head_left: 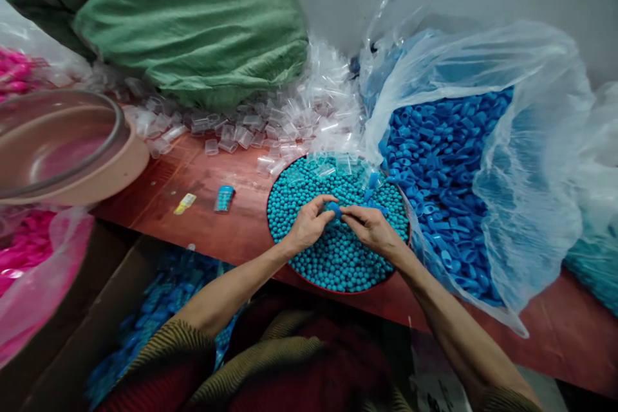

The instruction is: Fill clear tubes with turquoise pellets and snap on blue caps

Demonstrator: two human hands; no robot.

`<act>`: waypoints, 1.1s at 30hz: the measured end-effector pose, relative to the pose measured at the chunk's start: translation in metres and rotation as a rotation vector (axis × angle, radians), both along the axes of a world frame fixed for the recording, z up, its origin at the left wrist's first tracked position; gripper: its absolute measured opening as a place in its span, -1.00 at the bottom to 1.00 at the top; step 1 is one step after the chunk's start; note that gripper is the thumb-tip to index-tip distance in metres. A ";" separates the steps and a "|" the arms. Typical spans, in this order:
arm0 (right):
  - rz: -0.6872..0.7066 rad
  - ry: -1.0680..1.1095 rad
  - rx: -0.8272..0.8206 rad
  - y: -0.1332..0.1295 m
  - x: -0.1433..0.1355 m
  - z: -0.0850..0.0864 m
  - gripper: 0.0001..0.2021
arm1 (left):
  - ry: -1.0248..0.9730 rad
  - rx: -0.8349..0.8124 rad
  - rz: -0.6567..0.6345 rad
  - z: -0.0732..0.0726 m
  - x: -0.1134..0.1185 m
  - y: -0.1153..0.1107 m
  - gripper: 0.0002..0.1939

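Above a round red-rimmed basin (324, 284) full of teal beads (338, 264), my two hands meet at a small blue plastic cap (334, 209). Thumb and fingers of my left hand (306, 226) are closed on it from the left. My right hand (374, 230) pinches at its right side; the fingertips partly cover the piece. A few loose blue caps (373, 181) lie on the beads just beyond my right hand. Some clear plastic tubes (327, 169) rest on the beads at the far rim.
At right, a translucent bag (526, 206) holds many blue caps (434, 167). Clear tubes (241, 135) pile up behind, below a green cloth bundle (203, 26). A bead-filled tube (224, 198) and a yellow-white piece (185, 203) lie left of the basin, near stacked bowls (111, 170).
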State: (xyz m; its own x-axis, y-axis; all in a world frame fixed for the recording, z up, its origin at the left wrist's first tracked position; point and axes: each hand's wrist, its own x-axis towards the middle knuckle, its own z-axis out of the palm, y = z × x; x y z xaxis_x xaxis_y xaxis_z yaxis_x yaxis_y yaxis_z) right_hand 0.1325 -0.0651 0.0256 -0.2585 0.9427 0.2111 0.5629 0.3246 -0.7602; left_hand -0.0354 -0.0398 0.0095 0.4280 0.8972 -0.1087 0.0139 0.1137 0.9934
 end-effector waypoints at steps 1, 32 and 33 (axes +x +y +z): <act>0.031 -0.004 -0.033 0.001 0.003 0.002 -0.78 | -0.011 -0.030 -0.022 0.000 0.000 -0.001 -0.70; -0.133 -0.216 0.204 -0.033 -0.042 -0.025 -0.16 | -0.086 -0.040 0.026 0.014 -0.001 -0.022 -0.61; -0.145 -0.251 0.201 -0.034 -0.043 -0.025 -0.17 | -0.065 -0.055 0.013 0.014 -0.001 -0.023 -0.64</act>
State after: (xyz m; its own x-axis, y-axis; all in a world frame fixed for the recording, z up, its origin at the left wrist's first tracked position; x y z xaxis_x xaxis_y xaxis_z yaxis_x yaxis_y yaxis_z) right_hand 0.0894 -0.0994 0.0004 -0.1920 0.9195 0.3430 0.7755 0.3563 -0.5211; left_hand -0.0369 -0.0627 0.0237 0.4238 0.8964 -0.1301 -0.0525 0.1677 0.9844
